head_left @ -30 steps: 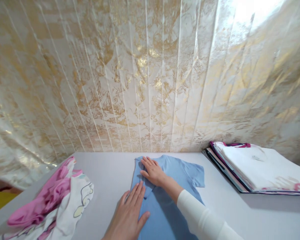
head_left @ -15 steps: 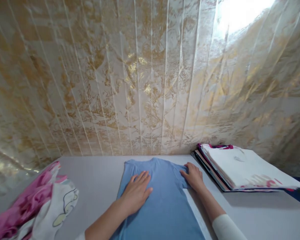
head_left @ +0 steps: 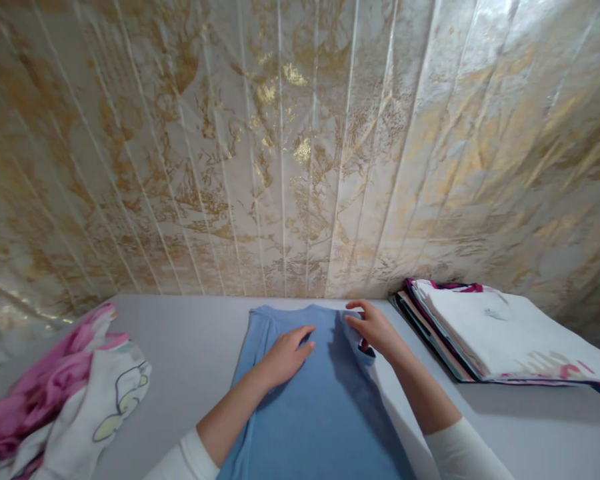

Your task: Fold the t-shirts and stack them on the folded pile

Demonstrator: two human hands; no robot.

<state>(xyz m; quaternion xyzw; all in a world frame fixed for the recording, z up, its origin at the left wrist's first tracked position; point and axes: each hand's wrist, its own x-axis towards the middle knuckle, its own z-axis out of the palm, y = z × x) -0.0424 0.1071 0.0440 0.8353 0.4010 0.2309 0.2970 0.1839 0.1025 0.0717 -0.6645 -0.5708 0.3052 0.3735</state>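
A light blue T-shirt [head_left: 320,407] lies spread on the white table in front of me, its neckline towards the wall. My left hand [head_left: 286,357] rests over the upper left part of the shirt, with thumb and fingers apart and nothing held. At the upper right corner, my right hand [head_left: 373,330] has hold of the shirt's sleeve, which is lifted and turned inward, casting a shadow on the cloth. Some of the right fingers are hidden behind the sleeve.
A flat stack of folded clothes [head_left: 505,333], a white printed top uppermost, sits at the right. On the left is a loose heap of pink and white clothes [head_left: 80,400]. A patterned gold and silver wall [head_left: 290,200] rises behind the white table [head_left: 180,347].
My right hand has moved left and up, raising the sleeve that lay flat and bringing it inward. My left hand has shifted slightly, its fingers now more curved. The view has tilted a little.
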